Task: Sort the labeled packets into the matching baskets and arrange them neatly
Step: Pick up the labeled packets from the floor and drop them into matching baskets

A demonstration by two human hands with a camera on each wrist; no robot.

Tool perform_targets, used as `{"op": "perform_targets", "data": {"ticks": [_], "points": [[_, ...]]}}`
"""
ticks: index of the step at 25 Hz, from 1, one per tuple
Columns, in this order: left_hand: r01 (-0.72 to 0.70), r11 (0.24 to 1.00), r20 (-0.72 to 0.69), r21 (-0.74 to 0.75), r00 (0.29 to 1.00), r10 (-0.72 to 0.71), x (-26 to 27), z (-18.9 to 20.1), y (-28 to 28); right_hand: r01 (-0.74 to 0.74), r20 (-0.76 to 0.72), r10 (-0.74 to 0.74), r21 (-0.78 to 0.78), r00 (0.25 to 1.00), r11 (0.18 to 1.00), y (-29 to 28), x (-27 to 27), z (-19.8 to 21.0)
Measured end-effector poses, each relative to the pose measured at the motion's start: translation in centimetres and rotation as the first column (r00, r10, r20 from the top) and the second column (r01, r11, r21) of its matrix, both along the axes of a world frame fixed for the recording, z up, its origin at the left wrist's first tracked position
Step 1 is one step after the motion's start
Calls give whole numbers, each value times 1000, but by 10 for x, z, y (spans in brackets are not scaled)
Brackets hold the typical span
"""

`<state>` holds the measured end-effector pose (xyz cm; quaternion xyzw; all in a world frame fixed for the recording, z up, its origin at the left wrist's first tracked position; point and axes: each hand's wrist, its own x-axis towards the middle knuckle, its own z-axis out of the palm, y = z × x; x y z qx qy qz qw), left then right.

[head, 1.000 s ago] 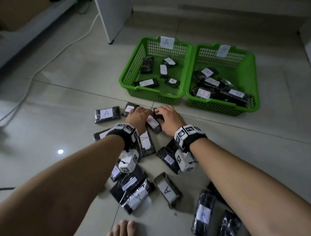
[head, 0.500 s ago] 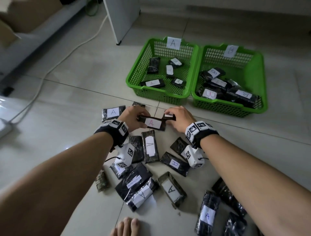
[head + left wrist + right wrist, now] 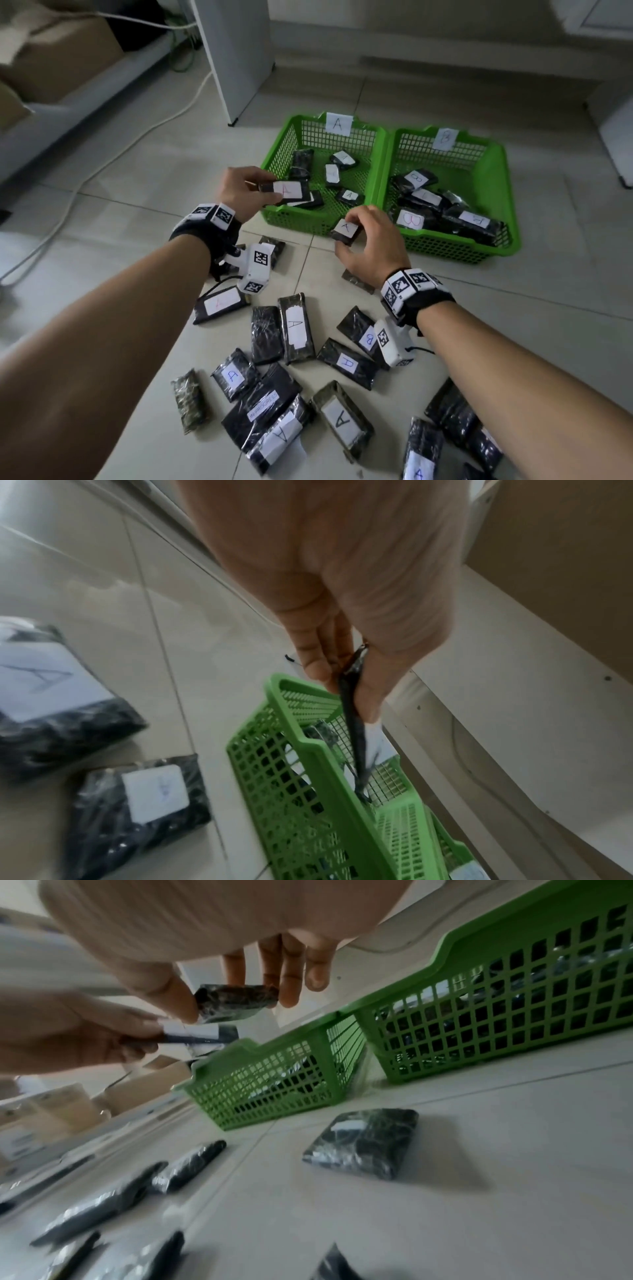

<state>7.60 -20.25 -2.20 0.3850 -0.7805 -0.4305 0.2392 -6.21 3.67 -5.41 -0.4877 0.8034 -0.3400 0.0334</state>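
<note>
Two green baskets stand side by side on the tiled floor: basket A [image 3: 274, 161] on the left, basket B [image 3: 507, 192] on the right, each with several black packets inside. My left hand [image 3: 251, 190] pinches a flat black packet with a red A label [image 3: 286, 191] above basket A's near-left part; the left wrist view shows that packet [image 3: 354, 723] edge-on between thumb and fingers. My right hand [image 3: 356, 236] grips a small black packet marked A [image 3: 345, 231] over the basket's front rim, seen from below as packet [image 3: 236, 1003]. Several labelled packets [image 3: 296, 329] lie loose on the floor.
A white panel [image 3: 236, 51] stands behind basket A, with a white cable [image 3: 113, 157] snaking across the floor to the left. A cardboard box [image 3: 58, 58] sits on a grey ledge at far left. My bare toes show at the bottom edge.
Both hands have lifted off the floor pile and moved forward toward basket A, each carrying an A packet. The view has shifted closer to the baskets.
</note>
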Motion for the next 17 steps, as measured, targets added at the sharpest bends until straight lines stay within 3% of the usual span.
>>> {"op": "perform_targets", "data": {"ticks": [4,8,12,14,17], "points": [[31,992,183,-121,983,-8,-38,-24,-6,134,-2,-134,-47,991,990,-8,-22,7],[100,929,293,-356,956,10,-54,-42,-5,208,2,-209,74,978,975,-30,-36,9],[259,855,594,-449,801,69,-54,-36,-6,275,6,-279,149,960,950,-65,-43,8],[389,829,672,-402,741,-22,-40,-32,-12,282,0,-290,230,957,931,-83,-49,4],[533,726,662,-436,736,-142,-16,-25,-34,257,-12,-273,370,962,892,-99,-49,4]]}}
